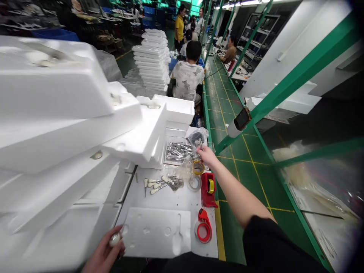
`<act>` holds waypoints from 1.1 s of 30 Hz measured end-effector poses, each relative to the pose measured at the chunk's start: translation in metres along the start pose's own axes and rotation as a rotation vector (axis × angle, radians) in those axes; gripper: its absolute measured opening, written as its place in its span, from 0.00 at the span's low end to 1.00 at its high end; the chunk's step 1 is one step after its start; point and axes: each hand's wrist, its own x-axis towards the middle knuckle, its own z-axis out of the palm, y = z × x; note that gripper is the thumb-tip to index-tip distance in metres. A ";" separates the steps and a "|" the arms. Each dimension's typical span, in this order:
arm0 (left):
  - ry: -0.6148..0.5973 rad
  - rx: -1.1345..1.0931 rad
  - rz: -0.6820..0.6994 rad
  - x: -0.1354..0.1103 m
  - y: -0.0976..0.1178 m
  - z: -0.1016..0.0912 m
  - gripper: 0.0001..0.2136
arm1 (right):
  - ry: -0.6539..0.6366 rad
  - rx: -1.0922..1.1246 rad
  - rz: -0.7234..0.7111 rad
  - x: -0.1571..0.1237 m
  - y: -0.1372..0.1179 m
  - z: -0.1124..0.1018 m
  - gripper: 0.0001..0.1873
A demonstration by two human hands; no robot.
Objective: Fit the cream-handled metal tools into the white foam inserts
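My left hand (106, 250) is closed around a rounded, whitish shiny piece (115, 239) at the left edge of the worktable; its exact kind is unclear. Beside it lies a white foam tray (157, 231) with shallow moulded recesses. My right hand (207, 156) reaches to the table's far end and pinches a slim metal piece (200, 145). Just left of that hand, a shallow tray holds many slender metal parts (179, 151). Nearer me are several white-handled tools with thin metal shafts (155, 185) and a pile of small metal pins (176, 182).
Tall stacks of white foam boxes (54, 98) crowd the left side. Tape rolls (195, 182), a red tape dispenser (209, 191) and a red hand-held tape cutter (204, 229) line the right table edge. Beyond is a green conveyor (227, 125) with a green post (284, 83). A person (187, 74) sits ahead.
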 end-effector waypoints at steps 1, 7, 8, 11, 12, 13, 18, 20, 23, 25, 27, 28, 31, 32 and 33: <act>0.019 -0.022 0.029 -0.009 0.012 -0.003 0.34 | -0.082 0.137 -0.045 -0.034 -0.013 0.011 0.09; -0.155 -0.299 0.431 -0.068 0.097 -0.012 0.23 | -0.636 1.079 -0.086 -0.250 -0.082 0.074 0.11; -0.195 -0.304 0.552 -0.079 0.106 -0.016 0.19 | -0.659 1.131 -0.060 -0.278 -0.090 0.078 0.11; -0.194 -0.072 1.104 -0.115 0.120 -0.035 0.09 | -0.693 1.218 0.067 -0.337 -0.109 0.085 0.14; -0.199 0.037 1.289 -0.125 0.122 -0.042 0.11 | -0.688 1.228 0.116 -0.352 -0.112 0.087 0.16; -0.228 0.136 1.442 -0.134 0.122 -0.048 0.16 | -0.683 1.234 0.155 -0.364 -0.114 0.089 0.17; -0.481 0.286 1.693 -0.154 0.104 -0.061 0.29 | -0.780 1.363 0.211 -0.410 -0.105 0.106 0.12; -0.505 0.244 1.694 -0.157 0.093 -0.061 0.28 | -0.858 1.441 0.220 -0.424 -0.100 0.113 0.12; -0.494 0.231 1.710 -0.162 0.083 -0.063 0.27 | -0.983 1.499 0.246 -0.439 -0.095 0.121 0.09; -0.492 0.294 1.709 -0.165 0.081 -0.065 0.26 | -1.058 1.520 0.257 -0.445 -0.094 0.126 0.06; -0.516 0.422 1.707 -0.167 0.082 -0.066 0.25 | -1.130 1.556 0.280 -0.448 -0.092 0.131 0.03; -0.536 0.507 1.707 -0.168 0.082 -0.066 0.24 | -1.168 1.578 0.299 -0.449 -0.090 0.133 0.03; -0.581 0.766 1.676 -0.171 0.086 -0.067 0.23 | -1.236 1.639 0.346 -0.451 -0.084 0.139 0.05; -0.596 0.837 1.654 -0.173 0.088 -0.068 0.24 | -1.244 1.645 0.354 -0.451 -0.082 0.141 0.05; -0.614 0.901 1.626 -0.176 0.089 -0.068 0.24 | -1.252 1.639 0.360 -0.451 -0.081 0.141 0.05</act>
